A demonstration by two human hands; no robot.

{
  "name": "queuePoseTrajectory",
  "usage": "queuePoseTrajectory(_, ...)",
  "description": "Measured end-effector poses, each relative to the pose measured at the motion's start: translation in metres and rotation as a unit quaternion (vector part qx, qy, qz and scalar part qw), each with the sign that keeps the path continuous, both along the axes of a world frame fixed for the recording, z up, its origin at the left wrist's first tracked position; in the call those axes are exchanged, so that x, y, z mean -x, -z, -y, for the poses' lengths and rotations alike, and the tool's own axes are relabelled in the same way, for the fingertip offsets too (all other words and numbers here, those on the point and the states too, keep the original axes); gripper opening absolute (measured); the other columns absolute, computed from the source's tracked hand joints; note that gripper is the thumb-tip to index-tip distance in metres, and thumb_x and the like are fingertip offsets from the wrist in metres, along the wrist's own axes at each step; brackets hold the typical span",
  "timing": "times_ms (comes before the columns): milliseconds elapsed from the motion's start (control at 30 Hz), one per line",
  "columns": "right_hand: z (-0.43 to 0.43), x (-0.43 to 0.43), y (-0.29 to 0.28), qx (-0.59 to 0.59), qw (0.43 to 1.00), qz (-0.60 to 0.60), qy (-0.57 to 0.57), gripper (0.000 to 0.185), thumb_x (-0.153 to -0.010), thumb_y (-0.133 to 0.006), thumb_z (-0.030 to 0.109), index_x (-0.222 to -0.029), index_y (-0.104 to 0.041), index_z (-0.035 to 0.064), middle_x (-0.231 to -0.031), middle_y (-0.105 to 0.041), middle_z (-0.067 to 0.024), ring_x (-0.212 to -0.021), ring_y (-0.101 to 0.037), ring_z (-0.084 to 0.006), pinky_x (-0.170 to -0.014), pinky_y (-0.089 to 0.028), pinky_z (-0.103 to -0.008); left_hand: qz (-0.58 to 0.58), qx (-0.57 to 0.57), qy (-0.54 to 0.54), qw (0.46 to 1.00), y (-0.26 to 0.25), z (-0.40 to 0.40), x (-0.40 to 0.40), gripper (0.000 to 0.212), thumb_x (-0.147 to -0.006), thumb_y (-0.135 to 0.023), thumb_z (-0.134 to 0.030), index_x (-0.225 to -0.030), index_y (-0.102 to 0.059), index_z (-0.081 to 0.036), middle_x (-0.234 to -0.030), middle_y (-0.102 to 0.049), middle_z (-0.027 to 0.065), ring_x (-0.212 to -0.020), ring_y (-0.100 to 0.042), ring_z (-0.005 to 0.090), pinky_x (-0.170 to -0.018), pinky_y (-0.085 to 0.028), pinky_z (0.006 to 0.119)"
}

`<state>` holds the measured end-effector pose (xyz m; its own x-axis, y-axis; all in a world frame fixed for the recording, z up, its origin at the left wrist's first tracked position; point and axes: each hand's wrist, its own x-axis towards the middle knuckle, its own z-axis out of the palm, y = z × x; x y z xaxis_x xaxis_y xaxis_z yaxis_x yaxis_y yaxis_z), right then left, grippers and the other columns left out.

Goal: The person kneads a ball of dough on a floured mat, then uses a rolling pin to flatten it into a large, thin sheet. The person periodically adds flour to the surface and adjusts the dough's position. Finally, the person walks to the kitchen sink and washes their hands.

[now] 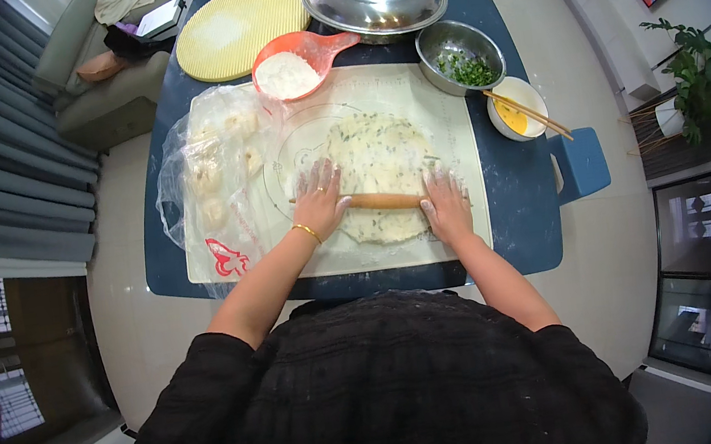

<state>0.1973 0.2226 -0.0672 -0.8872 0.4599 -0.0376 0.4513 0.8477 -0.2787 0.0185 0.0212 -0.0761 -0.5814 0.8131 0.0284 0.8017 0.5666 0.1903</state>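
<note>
A wooden rolling pin (385, 200) lies crosswise over a flat sheet of dough (376, 145) flecked with green herbs. My left hand (318, 205) presses on the pin's left end, its thin tip showing beyond the hand. On the right end rests my right hand (447, 203), fingers spread forward and floury. Its palm hides that end of the pin. The dough lies on a pale kneading mat (316, 257) with printed circles and ruler marks. Left of it, several dough balls (208, 177) sit under a clear plastic bag (172, 209) with a red print.
Beyond the mat are a red scoop of flour (289, 76), a ridged yellow board (242, 28) and a lidded metal pan (375, 0). At right stand a steel bowl of chopped greens (469, 69) and a white bowl of beaten egg (512, 117) with chopsticks (529, 111) across it.
</note>
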Motion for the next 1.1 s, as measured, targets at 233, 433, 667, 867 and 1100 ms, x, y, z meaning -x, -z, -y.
queuePoseTrajectory(233,0.032,-0.052,0.018,0.035,0.999,-0.032,-0.008,0.051,-0.086,-0.05,0.027,-0.133,-0.034,0.014,-0.143,-0.028,-0.0083,-0.129,-0.027,-0.0313,-0.104,-0.019,-0.0504,0.064,-0.016,0.065,0.996,0.003,0.042,-0.025,0.061,-0.087,-0.047,-0.034,-0.137,-0.027,-0.007,-0.143,-0.022,0.0168,-0.132,-0.02,0.034,-0.107,-0.016,0.047)
queuePoseTrajectory(433,0.047,-0.063,0.019,0.033,0.994,-0.106,0.014,0.043,-0.082,-0.054,0.012,-0.123,-0.044,0.0114,-0.137,-0.037,-0.0097,-0.124,-0.036,-0.03,-0.101,-0.024,-0.0498,0.082,0.031,0.097,0.991,-0.008,0.057,-0.037,0.058,-0.088,-0.045,-0.037,-0.137,-0.029,-0.01,-0.145,-0.02,0.0161,-0.133,-0.019,0.0325,-0.108,-0.015,0.047)
queuePoseTrajectory(667,0.051,-0.078,0.017,0.07,0.992,-0.108,0.001,0.046,-0.078,-0.057,0.007,-0.122,-0.043,0.0069,-0.138,-0.034,-0.0123,-0.127,-0.032,-0.0309,-0.101,-0.023,-0.0501,0.082,0.022,0.101,0.991,-0.017,0.066,-0.056,0.064,-0.087,-0.047,-0.034,-0.14,-0.022,-0.008,-0.145,-0.018,0.0173,-0.134,-0.012,0.0384,-0.108,-0.011,0.05)
queuePoseTrajectory(867,0.042,-0.057,0.013,0.028,0.998,-0.048,0.03,0.058,-0.086,-0.049,0.029,-0.135,-0.029,0.0048,-0.143,-0.023,-0.0186,-0.132,-0.02,-0.0374,-0.104,-0.016,-0.0533,0.064,0.021,0.076,0.995,-0.001,0.047,-0.046,0.062,-0.09,-0.038,-0.039,-0.141,-0.019,-0.009,-0.147,-0.014,0.0159,-0.135,-0.01,0.0356,-0.108,-0.008,0.051)
queuePoseTrajectory(1100,-0.003,0.001,0.008,-0.047,0.998,-0.01,0.049,0.068,-0.087,-0.045,0.037,-0.138,-0.02,0.0008,-0.145,-0.013,-0.0206,-0.135,-0.01,-0.0377,-0.105,-0.007,-0.0553,0.072,-0.014,-0.012,0.997,-0.001,-0.006,-0.002,0.063,-0.091,-0.034,-0.036,-0.141,-0.013,-0.003,-0.147,-0.009,0.0198,-0.135,-0.006,0.0381,-0.107,-0.003,0.052)
